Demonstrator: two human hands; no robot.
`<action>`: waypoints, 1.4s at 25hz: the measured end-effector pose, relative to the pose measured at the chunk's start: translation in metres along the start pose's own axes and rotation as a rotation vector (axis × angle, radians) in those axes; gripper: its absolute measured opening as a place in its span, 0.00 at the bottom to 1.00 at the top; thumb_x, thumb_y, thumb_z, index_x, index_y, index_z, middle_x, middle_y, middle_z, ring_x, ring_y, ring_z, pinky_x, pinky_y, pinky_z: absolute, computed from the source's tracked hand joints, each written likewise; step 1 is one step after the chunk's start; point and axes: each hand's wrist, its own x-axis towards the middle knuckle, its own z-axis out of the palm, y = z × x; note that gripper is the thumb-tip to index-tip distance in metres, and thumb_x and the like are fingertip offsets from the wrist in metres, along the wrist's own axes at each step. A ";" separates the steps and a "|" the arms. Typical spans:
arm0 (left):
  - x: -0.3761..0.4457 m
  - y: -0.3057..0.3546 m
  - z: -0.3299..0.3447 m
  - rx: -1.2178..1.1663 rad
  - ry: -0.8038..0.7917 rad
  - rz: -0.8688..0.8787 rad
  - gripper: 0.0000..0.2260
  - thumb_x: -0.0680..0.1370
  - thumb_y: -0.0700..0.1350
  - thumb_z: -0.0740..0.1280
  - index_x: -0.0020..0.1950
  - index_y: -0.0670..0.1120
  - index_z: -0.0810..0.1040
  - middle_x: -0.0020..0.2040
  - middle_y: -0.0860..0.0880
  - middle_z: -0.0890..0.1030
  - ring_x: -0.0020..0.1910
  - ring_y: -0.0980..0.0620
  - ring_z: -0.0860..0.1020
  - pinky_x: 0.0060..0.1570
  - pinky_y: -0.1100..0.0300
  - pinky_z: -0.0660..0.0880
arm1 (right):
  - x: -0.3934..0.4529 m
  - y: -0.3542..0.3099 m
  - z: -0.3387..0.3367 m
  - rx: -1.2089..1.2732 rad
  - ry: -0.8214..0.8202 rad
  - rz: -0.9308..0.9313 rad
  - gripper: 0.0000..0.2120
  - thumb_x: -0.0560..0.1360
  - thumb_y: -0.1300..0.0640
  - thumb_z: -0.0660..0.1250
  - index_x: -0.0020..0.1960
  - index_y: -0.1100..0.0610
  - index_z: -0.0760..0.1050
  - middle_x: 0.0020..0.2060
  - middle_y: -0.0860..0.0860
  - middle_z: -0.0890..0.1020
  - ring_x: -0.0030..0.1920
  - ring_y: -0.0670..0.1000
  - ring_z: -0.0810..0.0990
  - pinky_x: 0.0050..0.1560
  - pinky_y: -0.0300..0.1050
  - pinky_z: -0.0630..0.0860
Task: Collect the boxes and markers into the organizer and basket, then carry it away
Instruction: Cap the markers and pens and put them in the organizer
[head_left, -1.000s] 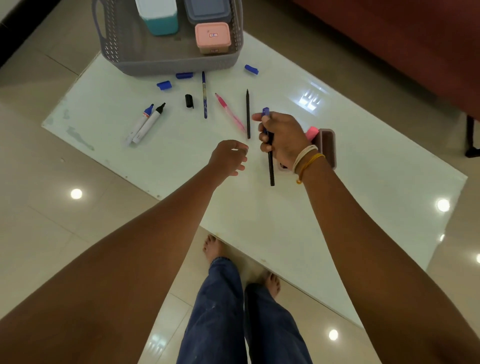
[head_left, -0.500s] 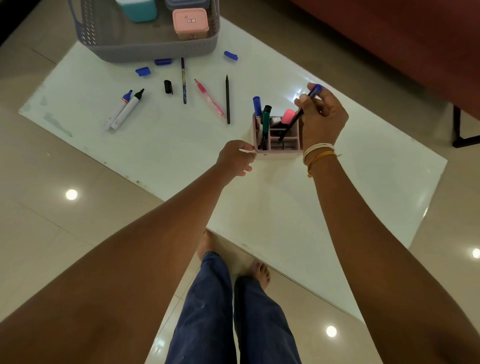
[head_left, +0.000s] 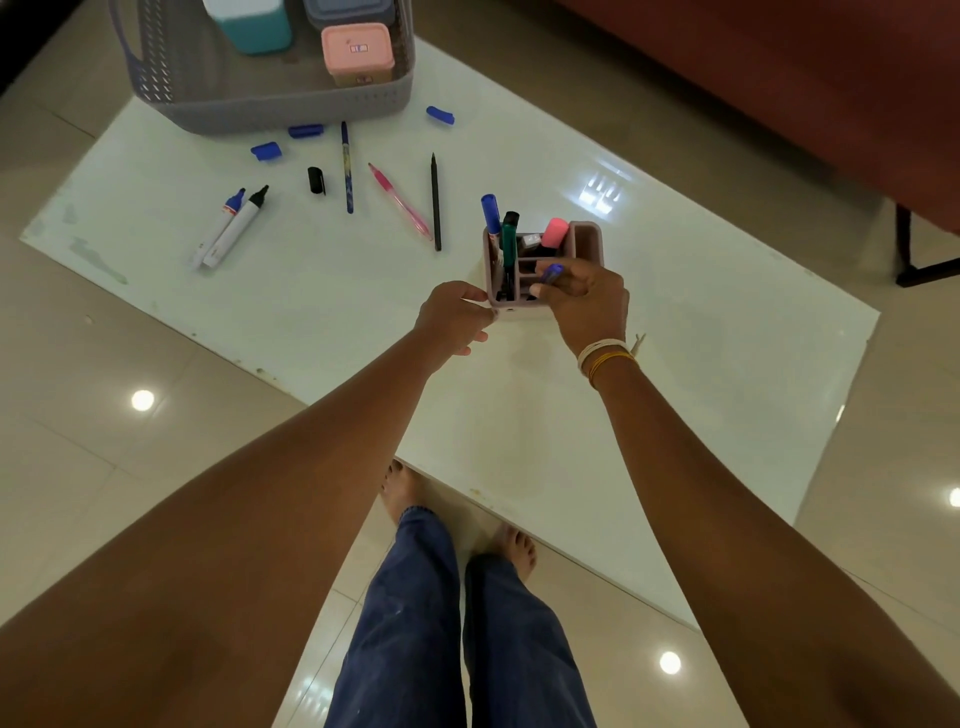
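The right hand (head_left: 584, 299) sits over the near right part of the organizer (head_left: 584, 236), fingers curled round a blue-capped pen (head_left: 551, 272) whose cap shows just above a front compartment. The left hand (head_left: 454, 317) pinches the organizer's near left corner with thumb and fingertips. The organizer stands upright near the middle of the white tabletop (head_left: 701, 322) and holds a blue marker (head_left: 489, 210) and a green marker (head_left: 509, 236) on its left side and a pink highlighter (head_left: 555, 232) further back. Loose on the tabletop to the left lie a black pencil (head_left: 435, 202), a pink pen (head_left: 400, 202), a blue pen (head_left: 346, 166), a black cap (head_left: 316, 180), three blue caps (head_left: 266, 151) and, further left, two white-barrelled markers (head_left: 228, 228) side by side. The grey basket (head_left: 291, 104) stands at the far edge with a pink box (head_left: 357, 54), a teal box (head_left: 249, 23) and a dark box (head_left: 353, 11) inside.
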 end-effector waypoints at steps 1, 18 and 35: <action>0.000 0.000 0.000 0.007 0.002 -0.001 0.15 0.76 0.42 0.70 0.61 0.44 0.75 0.56 0.42 0.82 0.53 0.44 0.83 0.52 0.51 0.78 | 0.000 0.000 -0.002 -0.041 -0.032 -0.011 0.16 0.70 0.65 0.74 0.58 0.58 0.81 0.47 0.51 0.84 0.45 0.45 0.82 0.52 0.25 0.75; -0.021 0.031 -0.037 0.152 0.085 0.139 0.15 0.77 0.45 0.69 0.63 0.45 0.74 0.56 0.43 0.80 0.46 0.47 0.81 0.38 0.60 0.76 | 0.024 -0.040 -0.032 -0.284 -0.254 -0.031 0.31 0.68 0.77 0.61 0.68 0.59 0.72 0.65 0.56 0.77 0.67 0.53 0.76 0.63 0.39 0.73; 0.109 0.038 -0.157 0.326 0.141 0.198 0.11 0.78 0.43 0.66 0.60 0.45 0.77 0.58 0.44 0.79 0.53 0.49 0.79 0.42 0.61 0.73 | 0.190 -0.112 0.159 -0.530 -0.150 0.037 0.20 0.78 0.59 0.66 0.69 0.58 0.69 0.65 0.58 0.73 0.64 0.58 0.75 0.65 0.48 0.74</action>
